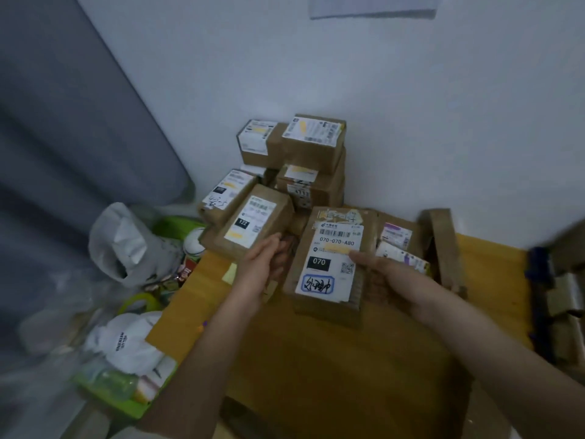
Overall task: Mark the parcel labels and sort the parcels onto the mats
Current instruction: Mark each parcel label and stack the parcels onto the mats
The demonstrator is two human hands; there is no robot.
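Observation:
A flat cardboard parcel (329, 264) with a white label reading 070 and a blue pen scribble at its bottom is held above the yellow mat (493, 280). My left hand (262, 264) grips its left edge and my right hand (380, 270) grips its right edge, thumb on the label. Just to the left lies a parcel labelled 122 (253, 220). Behind it is a stack of several brown boxes (304, 153) against the wall, their labels streaked with yellow marker.
Small flat parcels (399, 245) and an upright strip of cardboard (443, 245) lie right of the held parcel. White plastic bags (126, 245) and a green tray of clutter (126, 388) fill the floor at left. A grey curtain (63, 122) hangs left. Boxes (566, 296) sit far right.

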